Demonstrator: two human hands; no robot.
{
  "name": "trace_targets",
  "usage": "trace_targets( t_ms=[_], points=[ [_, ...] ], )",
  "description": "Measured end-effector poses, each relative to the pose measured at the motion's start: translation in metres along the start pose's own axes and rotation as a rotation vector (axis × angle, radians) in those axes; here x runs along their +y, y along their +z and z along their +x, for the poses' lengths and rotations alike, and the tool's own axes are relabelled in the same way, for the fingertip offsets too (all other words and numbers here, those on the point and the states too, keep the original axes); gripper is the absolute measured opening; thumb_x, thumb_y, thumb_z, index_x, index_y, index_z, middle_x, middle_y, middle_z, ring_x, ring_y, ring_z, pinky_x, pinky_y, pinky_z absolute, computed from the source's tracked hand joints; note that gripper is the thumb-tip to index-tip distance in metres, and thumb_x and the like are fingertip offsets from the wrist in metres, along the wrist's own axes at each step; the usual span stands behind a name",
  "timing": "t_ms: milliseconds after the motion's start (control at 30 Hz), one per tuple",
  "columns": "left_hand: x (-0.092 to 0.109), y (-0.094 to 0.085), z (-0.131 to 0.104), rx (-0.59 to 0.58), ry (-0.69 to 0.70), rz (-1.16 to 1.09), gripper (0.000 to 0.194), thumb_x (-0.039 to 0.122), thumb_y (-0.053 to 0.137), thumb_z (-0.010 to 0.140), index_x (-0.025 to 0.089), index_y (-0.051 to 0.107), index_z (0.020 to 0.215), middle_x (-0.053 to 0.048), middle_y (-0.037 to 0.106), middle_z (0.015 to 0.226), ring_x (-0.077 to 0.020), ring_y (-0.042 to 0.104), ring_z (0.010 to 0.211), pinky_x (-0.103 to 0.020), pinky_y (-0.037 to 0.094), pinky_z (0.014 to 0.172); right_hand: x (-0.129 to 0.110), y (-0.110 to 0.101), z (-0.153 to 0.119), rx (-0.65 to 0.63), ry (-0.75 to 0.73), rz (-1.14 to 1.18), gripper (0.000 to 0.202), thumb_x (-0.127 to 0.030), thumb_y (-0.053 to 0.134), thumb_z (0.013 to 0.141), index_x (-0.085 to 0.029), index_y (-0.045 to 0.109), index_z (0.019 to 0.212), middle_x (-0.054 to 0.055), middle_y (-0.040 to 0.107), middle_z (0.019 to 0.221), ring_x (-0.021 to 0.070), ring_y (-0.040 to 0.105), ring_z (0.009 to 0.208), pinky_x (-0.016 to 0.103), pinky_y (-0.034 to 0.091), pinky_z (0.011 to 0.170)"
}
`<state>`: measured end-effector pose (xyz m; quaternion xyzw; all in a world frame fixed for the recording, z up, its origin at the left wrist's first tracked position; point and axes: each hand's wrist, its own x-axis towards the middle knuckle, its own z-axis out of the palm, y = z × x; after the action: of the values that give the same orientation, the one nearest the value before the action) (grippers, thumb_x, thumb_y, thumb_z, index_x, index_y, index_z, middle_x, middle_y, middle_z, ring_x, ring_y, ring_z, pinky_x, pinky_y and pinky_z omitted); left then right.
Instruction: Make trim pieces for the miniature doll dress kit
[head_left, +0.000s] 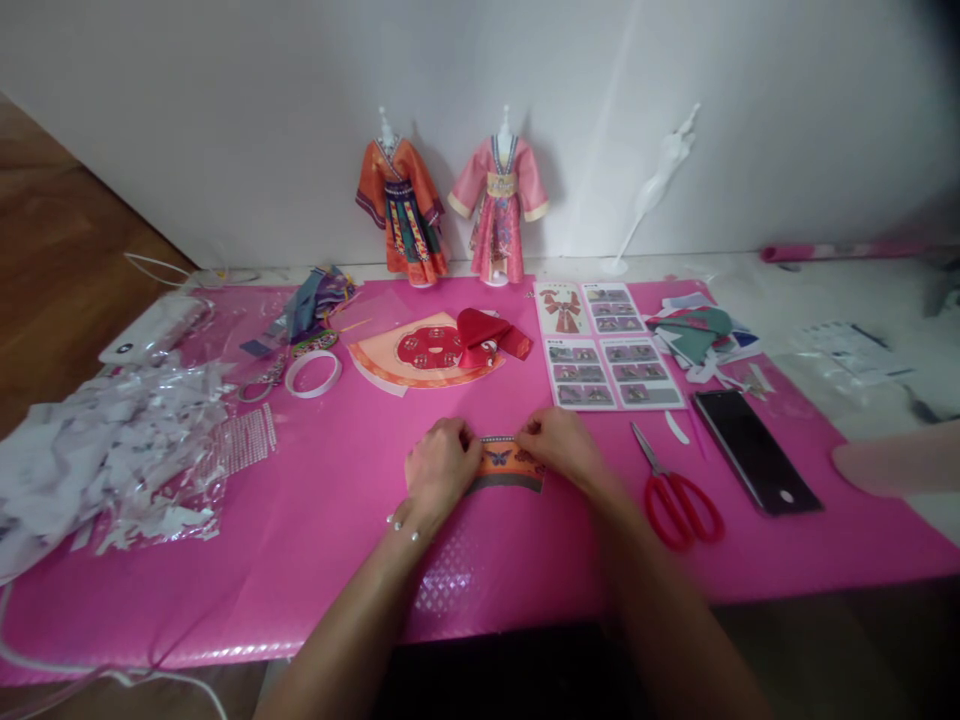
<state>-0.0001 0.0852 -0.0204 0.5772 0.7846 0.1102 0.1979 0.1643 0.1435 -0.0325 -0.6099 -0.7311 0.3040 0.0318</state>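
A small curved piece of orange fabric (499, 460) with butterfly prints and a dark lower band lies on the pink mat in front of me. Along its upper edge runs a thin strip of beaded trim (497, 439). My left hand (444, 462), with a beaded bracelet at the wrist, pinches the left end of the piece. At the opposite end, the bent fingers of my right hand (564, 447) close on the upper corner. The fingertips partly cover both ends of the trim. Red-handled scissors (675, 505) rest right of my right forearm.
Behind my hands lie a fan-shaped peach skirt piece (405, 350), red fabric (480, 330) and an instruction sheet (616, 350). Two dressed doll stands (401, 205) are by the wall. A tape roll (313, 374) and scrap bag (142, 450) sit left, a phone (754, 450) right.
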Motion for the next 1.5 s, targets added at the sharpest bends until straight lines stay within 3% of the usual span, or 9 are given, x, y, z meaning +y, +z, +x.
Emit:
trace_targets(
  t_ms=[900, 1500],
  points=[
    [0.0001, 0.0035, 0.0006, 0.011, 0.005, 0.039, 0.015, 0.03, 0.05, 0.082, 0.023, 0.064, 0.078, -0.006, 0.07, 0.091, -0.0225, 0.064, 0.076, -0.029, 0.041, 0.061, -0.0036, -0.0023, 0.0003, -0.011, 0.023, -0.052, 0.018, -0.027, 0.06, 0.076, -0.019, 0.076, 0.077, 0.007, 0.073, 0.072, 0.0167, 0.065, 0.067, 0.024, 0.036, 0.056],
    [-0.0002, 0.0024, 0.0008, 0.011, 0.03, 0.051, 0.014, 0.029, 0.049, 0.08, 0.022, 0.06, 0.075, -0.006, 0.068, 0.088, -0.0225, 0.062, 0.074, -0.03, 0.037, 0.058, -0.0041, -0.0037, -0.0002, -0.001, 0.026, -0.057, 0.018, -0.025, 0.058, 0.074, -0.018, 0.075, 0.077, 0.007, 0.073, 0.073, 0.0167, 0.065, 0.067, 0.024, 0.035, 0.055]
  ],
)
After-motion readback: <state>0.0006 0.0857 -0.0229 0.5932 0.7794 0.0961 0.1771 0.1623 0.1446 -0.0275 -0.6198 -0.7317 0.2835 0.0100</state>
